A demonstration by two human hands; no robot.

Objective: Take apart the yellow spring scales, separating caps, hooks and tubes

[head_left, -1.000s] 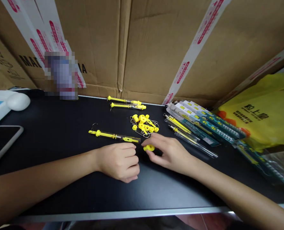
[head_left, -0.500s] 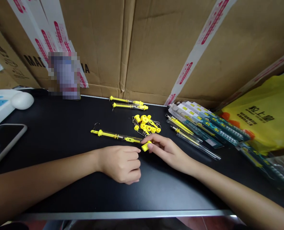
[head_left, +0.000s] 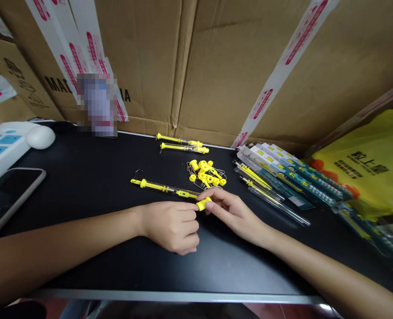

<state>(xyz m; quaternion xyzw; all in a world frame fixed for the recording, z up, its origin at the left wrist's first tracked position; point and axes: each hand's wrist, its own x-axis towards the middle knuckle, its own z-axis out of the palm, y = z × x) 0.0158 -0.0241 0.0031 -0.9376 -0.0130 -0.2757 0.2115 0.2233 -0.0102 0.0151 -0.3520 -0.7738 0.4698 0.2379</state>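
Observation:
My right hand (head_left: 231, 212) pinches a small yellow cylindrical cap (head_left: 203, 204) between thumb and fingers. My left hand (head_left: 173, 227) is closed into a fist, knuckles up, with its index finger stretched to the near end of the cap. The inside of that fist is hidden. Just beyond both hands lies a yellow pen-like tool (head_left: 165, 188) with a clear tube, a metal section and a thin wire hook; its right end runs behind my right fingers. Past my right hand is a pile of loose yellow caps and bent wire pieces (head_left: 206, 173).
Two similar yellow tools (head_left: 184, 149) lie near the cardboard box (head_left: 143, 57). On the right are clear tubes (head_left: 278, 204), printed packages (head_left: 292, 170) and a yellow bag (head_left: 372, 164). A phone (head_left: 12, 199) and a white power strip (head_left: 7, 144) sit left on the black table (head_left: 117, 274).
My left index fingertip has come up to the cap, closing a small gap. The whole view has shifted slightly; my right hand still holds the cap.

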